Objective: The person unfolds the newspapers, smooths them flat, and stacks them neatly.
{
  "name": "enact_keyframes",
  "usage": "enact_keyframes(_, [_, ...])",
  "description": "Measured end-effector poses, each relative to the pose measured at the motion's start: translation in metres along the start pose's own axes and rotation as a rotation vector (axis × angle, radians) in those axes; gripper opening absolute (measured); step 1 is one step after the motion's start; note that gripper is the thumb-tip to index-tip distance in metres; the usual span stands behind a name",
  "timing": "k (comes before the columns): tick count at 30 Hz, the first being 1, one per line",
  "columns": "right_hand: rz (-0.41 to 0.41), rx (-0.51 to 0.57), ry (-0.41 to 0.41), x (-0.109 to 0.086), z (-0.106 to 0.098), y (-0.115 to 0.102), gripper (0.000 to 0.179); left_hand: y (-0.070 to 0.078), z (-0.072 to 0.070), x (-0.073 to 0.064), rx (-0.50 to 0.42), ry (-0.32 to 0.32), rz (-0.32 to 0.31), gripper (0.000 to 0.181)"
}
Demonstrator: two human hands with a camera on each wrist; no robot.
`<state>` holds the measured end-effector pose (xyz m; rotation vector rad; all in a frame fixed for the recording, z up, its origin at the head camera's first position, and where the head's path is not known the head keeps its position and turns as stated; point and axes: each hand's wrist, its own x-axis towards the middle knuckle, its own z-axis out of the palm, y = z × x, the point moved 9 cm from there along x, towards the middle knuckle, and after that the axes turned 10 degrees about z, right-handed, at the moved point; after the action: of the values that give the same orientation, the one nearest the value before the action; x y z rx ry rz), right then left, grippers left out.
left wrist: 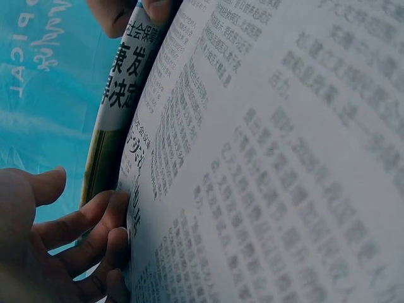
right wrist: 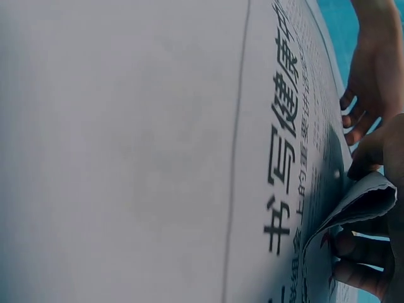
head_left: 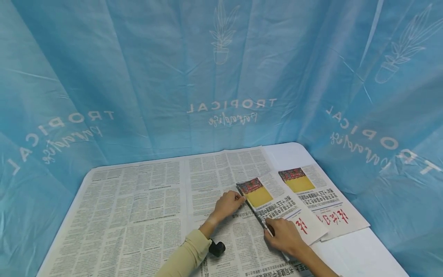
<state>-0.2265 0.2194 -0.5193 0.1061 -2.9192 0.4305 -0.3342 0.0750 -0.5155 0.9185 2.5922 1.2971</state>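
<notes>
A newspaper [head_left: 260, 196] with a red-and-yellow picture lies in front of me, its left edge curled up into a roll. My left hand [head_left: 227, 204] touches that edge near its far corner. In the left wrist view, the left hand's [left wrist: 79, 243] bent fingertips rest at the rolled edge while its thumb stands apart. My right hand [head_left: 285, 235] holds the same edge at the nearer end. The right wrist view shows the curled newspaper edge [right wrist: 369, 192] between the right hand's thumb and fingers [right wrist: 361, 249].
A second, matching newspaper [head_left: 320, 200] lies at the right, partly under the first. Large open newspaper sheets [head_left: 138, 207] cover much of the white table [head_left: 288, 154]. Blue curtains [head_left: 155, 77] surround the back and sides. A black device [head_left: 217, 249] sits at the left wrist.
</notes>
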Motion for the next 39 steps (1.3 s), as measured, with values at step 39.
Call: enact_keyframes(39, [-0.108, -0.032, 0.036, 0.004, 0.015, -0.044, 0.036, -0.006, -0.015, -0.012, 0.143, 0.105, -0.070, 0.039])
